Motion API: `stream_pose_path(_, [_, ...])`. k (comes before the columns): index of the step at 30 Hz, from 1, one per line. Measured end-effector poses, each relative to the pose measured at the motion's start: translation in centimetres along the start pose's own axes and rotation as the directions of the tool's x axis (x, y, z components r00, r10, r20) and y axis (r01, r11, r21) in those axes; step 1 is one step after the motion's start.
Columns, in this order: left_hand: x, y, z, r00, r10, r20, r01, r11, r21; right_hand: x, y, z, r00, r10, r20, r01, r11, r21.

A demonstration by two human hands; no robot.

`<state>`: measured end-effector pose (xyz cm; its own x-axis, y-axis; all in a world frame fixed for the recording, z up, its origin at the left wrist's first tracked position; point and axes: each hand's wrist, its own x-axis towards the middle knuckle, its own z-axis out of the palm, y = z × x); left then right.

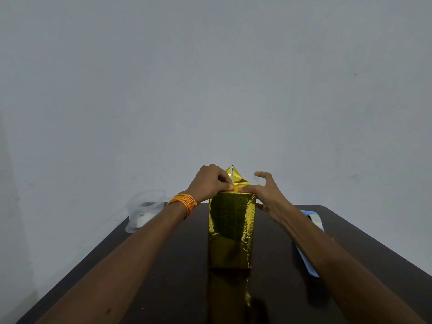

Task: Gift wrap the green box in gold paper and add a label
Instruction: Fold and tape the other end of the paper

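Note:
A tall box covered in shiny gold paper (230, 228) stands upright on the dark table (168, 265); no green shows. At its top, a triangular gold flap (235, 175) points up behind my fingers. My left hand (209, 183), with orange threads round the wrist, has its fingers curled and pinches the paper at the top front edge. My right hand (264, 195) presses a straight finger on the same edge, its thumb against the right side and the other fingers lifted and spread.
A clear plastic container (145, 210) sits at the table's far left corner. On the right lies a light blue sheet (308, 256) with a roll of tape (314, 217) on its far end. A grey wall stands behind the table.

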<state>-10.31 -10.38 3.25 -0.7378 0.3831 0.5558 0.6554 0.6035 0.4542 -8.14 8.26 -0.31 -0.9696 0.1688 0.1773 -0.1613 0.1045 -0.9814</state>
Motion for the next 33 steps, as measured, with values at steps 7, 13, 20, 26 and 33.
stream_pose_path(7, [0.1,-0.2,0.5,1.000,-0.012,-0.017,0.012,1.000,-0.014,-0.6,0.0,-0.1,1.000,-0.006,0.000,0.006,1.000,0.014])
stream_pose_path(13, [0.1,-0.9,0.4,1.000,0.010,-0.019,-0.011,0.999,-0.049,-1.4,-1.0,-0.9,0.998,-0.063,0.016,0.063,0.998,-0.002])
stream_pose_path(20, [0.0,-1.1,0.2,1.000,0.007,-0.006,-0.008,0.997,-0.081,-1.7,-3.9,-3.5,0.933,-0.336,-0.130,0.307,0.929,-0.205])
stream_pose_path(26, [-0.2,-1.1,0.2,1.000,0.006,-0.021,-0.007,0.997,-0.081,-2.7,-6.3,-3.3,0.918,-0.371,0.142,0.395,0.817,-0.421])
stream_pose_path(33, [-0.2,-0.9,0.4,1.000,0.000,-0.020,-0.002,0.997,-0.082,-2.4,-8.2,-2.8,0.876,-0.307,0.371,0.470,0.713,-0.520])
